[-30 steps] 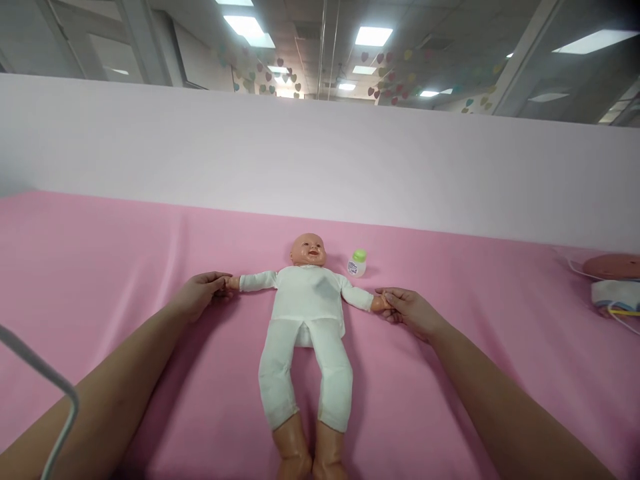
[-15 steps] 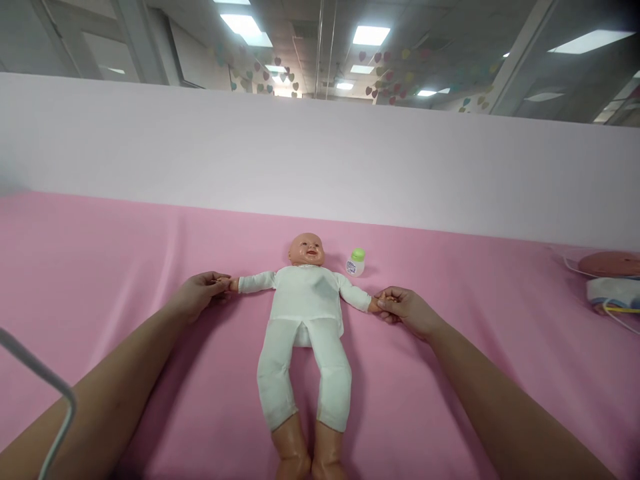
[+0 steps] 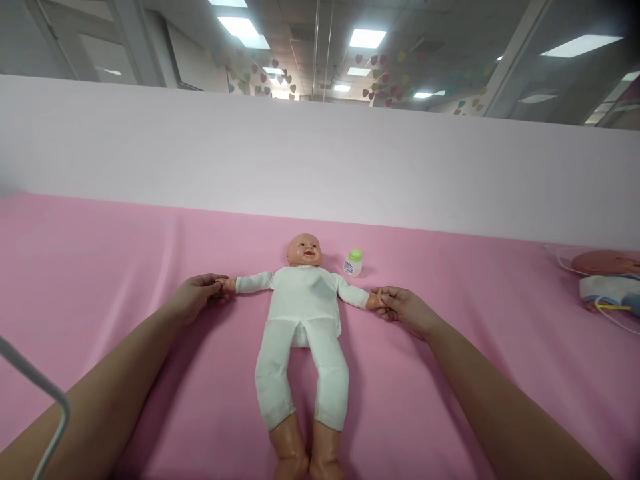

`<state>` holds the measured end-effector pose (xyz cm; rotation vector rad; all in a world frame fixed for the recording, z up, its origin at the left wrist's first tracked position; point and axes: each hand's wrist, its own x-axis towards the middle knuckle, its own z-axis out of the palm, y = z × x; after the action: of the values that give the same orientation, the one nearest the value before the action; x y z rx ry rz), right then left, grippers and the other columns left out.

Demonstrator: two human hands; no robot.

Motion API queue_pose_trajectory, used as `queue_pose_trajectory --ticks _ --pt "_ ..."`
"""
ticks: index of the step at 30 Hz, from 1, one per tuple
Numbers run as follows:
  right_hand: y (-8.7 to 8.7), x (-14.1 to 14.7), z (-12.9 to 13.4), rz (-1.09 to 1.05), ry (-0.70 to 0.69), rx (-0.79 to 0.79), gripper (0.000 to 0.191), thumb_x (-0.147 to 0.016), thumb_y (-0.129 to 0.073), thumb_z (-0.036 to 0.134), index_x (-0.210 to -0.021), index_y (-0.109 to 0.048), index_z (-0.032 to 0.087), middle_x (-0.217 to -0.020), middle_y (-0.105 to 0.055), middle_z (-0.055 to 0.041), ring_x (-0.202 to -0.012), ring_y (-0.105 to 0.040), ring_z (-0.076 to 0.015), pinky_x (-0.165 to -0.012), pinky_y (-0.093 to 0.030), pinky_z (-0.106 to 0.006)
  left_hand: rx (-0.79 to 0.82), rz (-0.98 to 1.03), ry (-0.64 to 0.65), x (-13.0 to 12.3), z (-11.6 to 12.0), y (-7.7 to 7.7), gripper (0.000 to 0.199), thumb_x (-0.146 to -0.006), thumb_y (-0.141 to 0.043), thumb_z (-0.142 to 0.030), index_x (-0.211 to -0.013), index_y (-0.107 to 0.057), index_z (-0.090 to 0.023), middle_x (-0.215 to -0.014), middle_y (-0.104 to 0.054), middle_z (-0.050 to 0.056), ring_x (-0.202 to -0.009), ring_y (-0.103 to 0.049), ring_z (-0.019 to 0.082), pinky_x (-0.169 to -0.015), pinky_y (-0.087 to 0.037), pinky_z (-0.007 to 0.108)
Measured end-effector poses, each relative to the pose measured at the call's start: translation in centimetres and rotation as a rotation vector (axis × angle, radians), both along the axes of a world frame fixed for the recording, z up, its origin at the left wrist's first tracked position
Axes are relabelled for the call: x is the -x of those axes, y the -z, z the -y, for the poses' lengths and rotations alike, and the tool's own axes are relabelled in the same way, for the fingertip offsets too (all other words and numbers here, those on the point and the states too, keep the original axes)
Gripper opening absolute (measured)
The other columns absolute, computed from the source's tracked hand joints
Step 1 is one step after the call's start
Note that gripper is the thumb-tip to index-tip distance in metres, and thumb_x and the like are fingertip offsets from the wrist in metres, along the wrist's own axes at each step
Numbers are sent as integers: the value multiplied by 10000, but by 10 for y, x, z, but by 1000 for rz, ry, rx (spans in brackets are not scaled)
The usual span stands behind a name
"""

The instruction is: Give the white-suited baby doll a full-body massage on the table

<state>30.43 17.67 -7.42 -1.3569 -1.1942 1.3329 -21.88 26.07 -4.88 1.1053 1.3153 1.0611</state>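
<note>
A baby doll (image 3: 305, 300) with a white cloth body lies on its back, head away from me, its arms stretched out to both sides. Between the fingers and thumb of my left hand (image 3: 197, 297) is the doll's hand on the left. My right hand (image 3: 406, 310) pinches the doll's other hand in the same way. Close to the doll's head, on the right, stands a small clear bottle (image 3: 353, 265) with a green cap and a printed label.
Pink cloth (image 3: 425, 393) covers the surface under the doll. A low white wall (image 3: 300, 157) runs along the back. At the far right lie a brownish-pink object (image 3: 603, 262) and a folded white-and-blue cloth (image 3: 613, 288). A grey cable (image 3: 60, 400) crosses the lower left.
The view has shifted very slightly, so everything sits a little further left. Both hands keep hold of the doll's hands, with the right fingers slightly shifted on their grip.
</note>
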Motion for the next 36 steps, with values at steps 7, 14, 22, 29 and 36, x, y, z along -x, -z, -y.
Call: queue_pose_trajectory --ticks 7,14,22,29,36 --pt "-4 -2 2 -43 -52 0 421 -714 -920 424 -1035 -749 211 -971 -737 -63 -897 -694 -217 -831 -547 -359 -41 -27 44 4 1 0 441 -588 -937 -298 -982 -781 -176 -906 -783 86 -760 -718 202 -773 -630 321" --pt "-2 3 2 88 -9 -28 382 -716 -904 454 -874 -663 204 -784 -700 -18 -653 -590 -140 -612 -460 -287 -83 -196 33 1 3 -2 490 -614 -908 -536 -914 -754 -181 -810 -755 64 -710 -689 197 -666 -587 295" --pt "-1 11 2 224 79 -67 382 -920 -629 573 -867 -675 198 -685 -659 -26 -592 -554 -147 -563 -451 -292 -44 -169 -23 0 -1 4 455 -683 -831 -557 -917 -739 -178 -777 -746 52 -683 -685 191 -675 -593 302" --pt "1 8 -1 144 71 -27 419 -935 -622 588 -983 -715 182 -746 -693 -49 -609 -569 -144 -600 -477 -300 13 -33 -18 2 -3 4 383 -698 -836 -334 -1028 -755 -158 -919 -784 99 -810 -756 226 -792 -633 328" --pt "-2 -4 4 -12 -94 -3 453 -816 -837 498 -1150 -725 212 -1156 -733 -108 -1024 -698 -229 -951 -553 -390 9 32 21 4 2 0 503 -576 -914 -226 -1046 -750 -158 -1001 -786 103 -859 -757 227 -867 -623 332"
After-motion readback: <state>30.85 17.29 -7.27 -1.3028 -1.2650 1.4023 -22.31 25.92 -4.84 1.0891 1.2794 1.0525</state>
